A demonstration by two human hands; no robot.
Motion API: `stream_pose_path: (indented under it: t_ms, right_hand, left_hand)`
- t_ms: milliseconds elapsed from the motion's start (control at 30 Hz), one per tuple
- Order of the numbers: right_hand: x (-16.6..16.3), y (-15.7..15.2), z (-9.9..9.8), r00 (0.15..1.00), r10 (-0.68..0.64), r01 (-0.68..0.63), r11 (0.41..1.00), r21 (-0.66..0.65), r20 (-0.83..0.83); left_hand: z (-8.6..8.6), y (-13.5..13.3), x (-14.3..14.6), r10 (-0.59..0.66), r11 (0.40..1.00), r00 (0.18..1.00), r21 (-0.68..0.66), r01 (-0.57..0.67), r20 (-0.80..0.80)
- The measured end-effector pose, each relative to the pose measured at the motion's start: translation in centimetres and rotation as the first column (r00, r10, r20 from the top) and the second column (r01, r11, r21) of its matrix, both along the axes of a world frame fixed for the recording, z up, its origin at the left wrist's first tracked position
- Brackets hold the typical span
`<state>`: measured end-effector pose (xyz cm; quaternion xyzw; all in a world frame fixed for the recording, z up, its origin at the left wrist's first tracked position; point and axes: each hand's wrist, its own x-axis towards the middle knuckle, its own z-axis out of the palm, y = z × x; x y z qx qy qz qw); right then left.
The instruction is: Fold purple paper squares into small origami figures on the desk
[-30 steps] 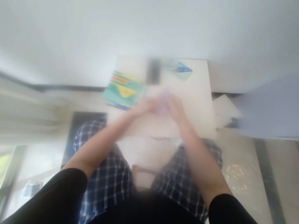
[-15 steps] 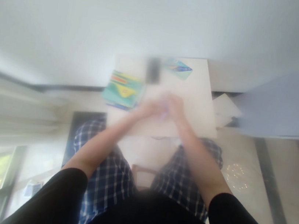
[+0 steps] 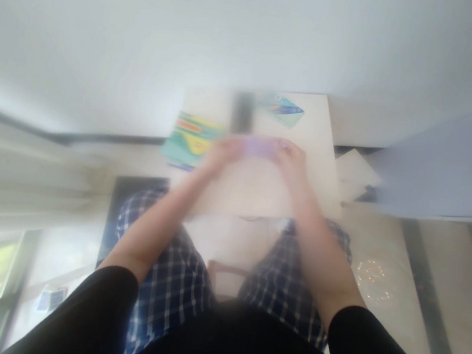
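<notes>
A blurred purple strip [image 3: 258, 147] stretches between my two hands above the small pale table [image 3: 255, 191]; its kind cannot be made out. My left hand [image 3: 227, 151] is closed on its left end, and my right hand [image 3: 288, 154] grips the right end. Haze softens the view, so single fingers are hard to see. Just beyond the strip stands a dark, blurry block-like thing [image 3: 242, 112]. Beside my left hand lies a green and yellow packet [image 3: 191, 138], partly covered by that hand.
A light blue-green packet [image 3: 287, 111] lies at the table's far right. The white wall [image 3: 257, 27] rises behind the table. A large grey-lilac panel [image 3: 448, 166] is on the right. My knees in checked cloth [image 3: 180, 275] flank the table's near edge.
My hands have moved apart and slightly away from me. The purple thing, mostly hidden between them before, now shows as a strip held across the gap.
</notes>
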<state>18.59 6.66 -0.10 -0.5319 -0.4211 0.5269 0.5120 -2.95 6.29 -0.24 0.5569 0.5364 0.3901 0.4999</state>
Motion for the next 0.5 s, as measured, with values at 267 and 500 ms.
stream_pose_path:
  t_ms: [267,500]
  right_hand:
    - [-0.1,-0.7,1.2,0.998,0.059,-0.059,0.998,-0.022,-0.025]
    - [-0.4,-1.3,0.9,0.955,0.294,-0.292,0.955,-0.051,0.047]
  left_hand:
    - [0.9,-0.4,0.2,0.209,0.977,0.977,-0.032,-0.210,-0.049]
    - [2.0,-0.2,0.6,0.245,0.966,0.966,-0.063,-0.251,-0.083]
